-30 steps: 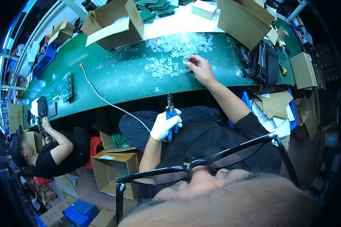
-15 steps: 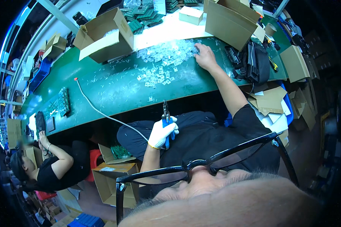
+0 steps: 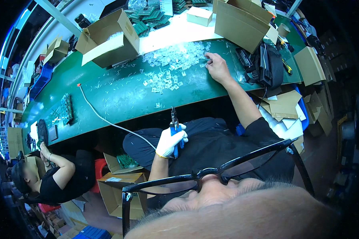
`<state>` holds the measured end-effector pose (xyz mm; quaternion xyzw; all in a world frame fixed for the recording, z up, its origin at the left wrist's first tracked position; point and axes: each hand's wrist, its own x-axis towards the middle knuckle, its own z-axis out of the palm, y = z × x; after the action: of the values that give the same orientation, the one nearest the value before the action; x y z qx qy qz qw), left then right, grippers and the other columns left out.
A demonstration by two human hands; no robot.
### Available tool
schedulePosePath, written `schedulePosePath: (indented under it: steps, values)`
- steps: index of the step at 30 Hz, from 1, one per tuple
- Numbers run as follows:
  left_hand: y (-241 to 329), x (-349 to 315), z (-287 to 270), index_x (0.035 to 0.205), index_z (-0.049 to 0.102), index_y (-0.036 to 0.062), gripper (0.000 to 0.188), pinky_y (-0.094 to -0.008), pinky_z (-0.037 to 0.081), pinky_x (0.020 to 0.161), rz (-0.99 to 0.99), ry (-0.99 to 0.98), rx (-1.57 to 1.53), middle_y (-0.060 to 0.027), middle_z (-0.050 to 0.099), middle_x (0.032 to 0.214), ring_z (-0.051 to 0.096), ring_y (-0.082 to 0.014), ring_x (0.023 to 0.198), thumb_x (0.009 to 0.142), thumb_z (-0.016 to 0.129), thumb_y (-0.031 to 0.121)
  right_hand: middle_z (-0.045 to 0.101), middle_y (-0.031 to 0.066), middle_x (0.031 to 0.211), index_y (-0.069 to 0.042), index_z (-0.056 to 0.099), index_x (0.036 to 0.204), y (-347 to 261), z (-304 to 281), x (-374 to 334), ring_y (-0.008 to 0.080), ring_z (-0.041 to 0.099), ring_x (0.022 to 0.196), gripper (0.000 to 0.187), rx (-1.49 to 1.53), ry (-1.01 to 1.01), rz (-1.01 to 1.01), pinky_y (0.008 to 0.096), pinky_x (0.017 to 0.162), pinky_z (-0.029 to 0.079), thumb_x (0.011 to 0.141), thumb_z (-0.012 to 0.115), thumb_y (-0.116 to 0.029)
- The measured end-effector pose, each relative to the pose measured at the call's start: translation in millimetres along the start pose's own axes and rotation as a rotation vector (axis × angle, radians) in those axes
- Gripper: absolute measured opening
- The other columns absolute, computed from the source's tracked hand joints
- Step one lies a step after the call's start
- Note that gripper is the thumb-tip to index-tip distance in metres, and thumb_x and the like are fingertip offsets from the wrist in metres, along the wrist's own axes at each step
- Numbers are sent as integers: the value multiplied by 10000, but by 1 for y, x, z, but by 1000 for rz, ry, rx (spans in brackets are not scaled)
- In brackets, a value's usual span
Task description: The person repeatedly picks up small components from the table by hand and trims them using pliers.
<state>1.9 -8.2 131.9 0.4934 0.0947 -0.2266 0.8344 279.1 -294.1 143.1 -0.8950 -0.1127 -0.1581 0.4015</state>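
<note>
Left hand (image 3: pixel 169 141), in white fabric, wraps blue-handled metal pliers (image 3: pixel 174 128)! Right hand (image 3: pixel 217 67) beside translucent, squarish pieces (image 3: pixel 178 55); can't tell if its grip holds one.

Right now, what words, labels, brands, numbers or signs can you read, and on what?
None can be read.
White label on the cardboard box by the red stool: too small to read.
White sheet among the green boards: any print too small.
Pliers in the gloved left hand: none visible.

Your gloved left hand (image 3: pixel 170 142) curls into a grip short of the near edge of the surface (image 3: pixel 127 95); your right arm (image 3: pixel 242 97) stretches over that edge, the bare right hand (image 3: pixel 217 68) with fingers bent.
</note>
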Motion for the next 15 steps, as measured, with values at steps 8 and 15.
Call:
schedulePosePath:
  steps: [8,15]
  values:
    - [3,-1,6,1281,662,-37,355,-314,605,799,-22,4,43,-85,736,955,739,-169,841,986,765,131,747,165,1053,-70,744,1170,-8,-3,-9,378,655,1053,291,-229,-91,-164,480,970,524,878,750,-74]
    - [3,-5,5,1299,648,-33,371,-306,596,814,-16,-11,30,-84,736,993,741,-167,878,989,763,132,727,157,1094,-75,733,1179,-17,9,-15,374,657,1001,292,-115,-34,-289,456,941,540,887,749,-69]
